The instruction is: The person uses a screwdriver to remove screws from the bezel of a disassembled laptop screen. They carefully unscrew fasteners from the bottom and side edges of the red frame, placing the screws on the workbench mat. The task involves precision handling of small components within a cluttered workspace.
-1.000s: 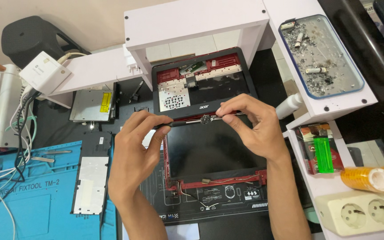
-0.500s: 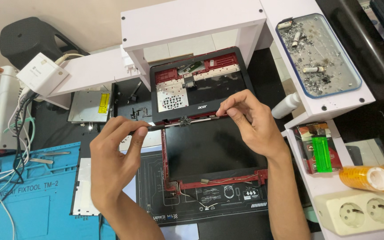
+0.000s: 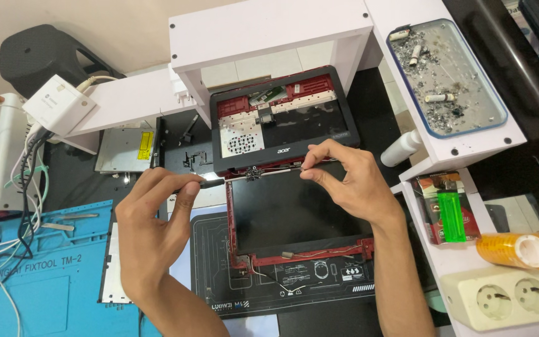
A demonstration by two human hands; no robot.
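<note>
A dismantled red and black laptop lies in the middle of the bench, its dark screen panel [image 3: 294, 209] in a red lid frame and its black bezel [image 3: 279, 134] propped behind. My left hand [image 3: 154, 218] grips a thin screwdriver [image 3: 216, 183] whose tip reaches the small metal hinge [image 3: 252, 175] at the panel's top edge. My right hand [image 3: 344, 181] pinches a thin wire or strip [image 3: 285, 170] along that same top edge, just right of the hinge. Loose cables trail from the lid's lower edge [image 3: 282, 281].
A blue repair mat [image 3: 32, 287] lies at left, with a white box with cables [image 3: 63, 109]. White shelves [image 3: 269, 31] stand behind. A tray of metal scraps [image 3: 450, 78], a small white bottle [image 3: 403, 148], a green lighter [image 3: 450, 215], yellow tape [image 3: 516, 249] and a socket strip [image 3: 500, 299] sit at right.
My left hand slid left and down along the top edge, and now holds the screwdriver out to the hinge. My right hand stays pinching at the panel's top edge.
</note>
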